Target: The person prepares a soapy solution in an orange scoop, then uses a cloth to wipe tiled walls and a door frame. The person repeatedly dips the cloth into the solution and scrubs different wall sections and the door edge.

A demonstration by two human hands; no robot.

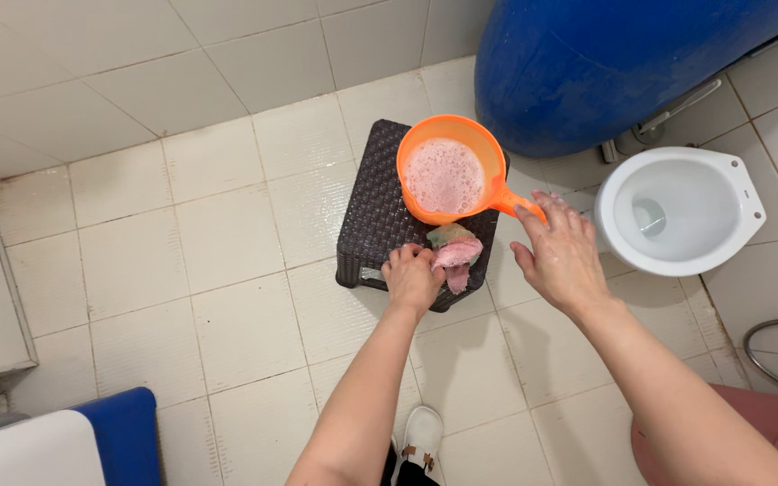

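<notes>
The pink cloth (pixel 457 256) lies bunched on the near edge of the dark woven stool (pixel 373 211), just beside the orange scoop (pixel 445 176) of foamy water. My left hand (pixel 411 279) closes on the cloth's left end, fingers curled. My right hand (pixel 562 256) is open, holding nothing, fingertips touching the scoop's handle (pixel 517 204). To work well, I judge the scoop needs steadying so suds stay in. The white toilet bowl (pixel 677 209) stands to the right.
</notes>
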